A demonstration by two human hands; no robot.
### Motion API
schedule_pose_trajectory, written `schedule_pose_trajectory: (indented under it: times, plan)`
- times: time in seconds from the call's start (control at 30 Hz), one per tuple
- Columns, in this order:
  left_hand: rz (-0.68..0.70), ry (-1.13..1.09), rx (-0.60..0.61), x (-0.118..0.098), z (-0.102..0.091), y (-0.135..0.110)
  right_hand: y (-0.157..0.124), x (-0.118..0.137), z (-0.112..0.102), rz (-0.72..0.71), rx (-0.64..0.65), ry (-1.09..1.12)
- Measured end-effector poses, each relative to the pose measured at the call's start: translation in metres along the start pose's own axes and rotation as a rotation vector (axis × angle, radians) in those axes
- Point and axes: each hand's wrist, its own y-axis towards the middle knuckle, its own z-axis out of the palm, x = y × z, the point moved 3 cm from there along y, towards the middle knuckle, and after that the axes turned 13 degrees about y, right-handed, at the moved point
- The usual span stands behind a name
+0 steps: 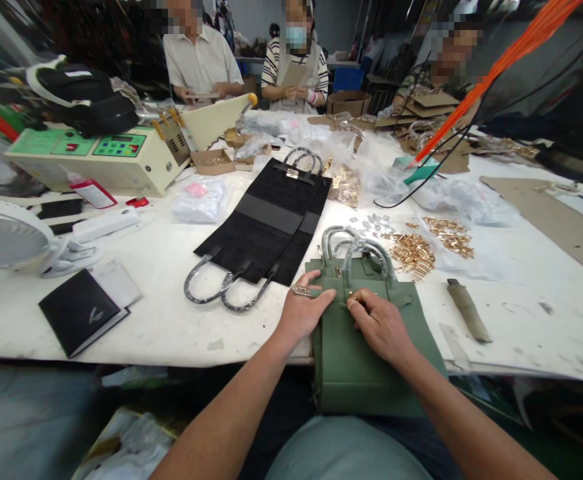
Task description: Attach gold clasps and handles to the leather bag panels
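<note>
A green handbag (371, 387) hangs partly over the table's front edge, its plastic-wrapped handles (371, 250) standing up. My left hand (304, 307) is closed on the bag's upper left part, thumb on the front, fingers at the edge. A small metal piece (301, 291) lies across its fingers. Beside the base of the front handle, my right hand (379, 327) pinches with thumb and forefinger against the bag's front. A gold glint shows at those fingertips, but what they hold is mostly hidden.
Piles of gold metal fittings (412, 256) lie beyond the bag. Flat black bag pieces (266, 220) with wrapped handles lie left of it. A cloth-wrapped tool (469, 312) lies at right, a notebook (84, 310) and fan (9, 233) at left. Several people stand across the table.
</note>
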Motion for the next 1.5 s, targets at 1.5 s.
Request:
schedule_pose_trajectory:
  times: [1.5]
  plan:
    - [-0.188,-0.414,0.099,-0.008,0.007,-0.012,0.002,0.006,0.015,-0.019,-0.138,0.057]
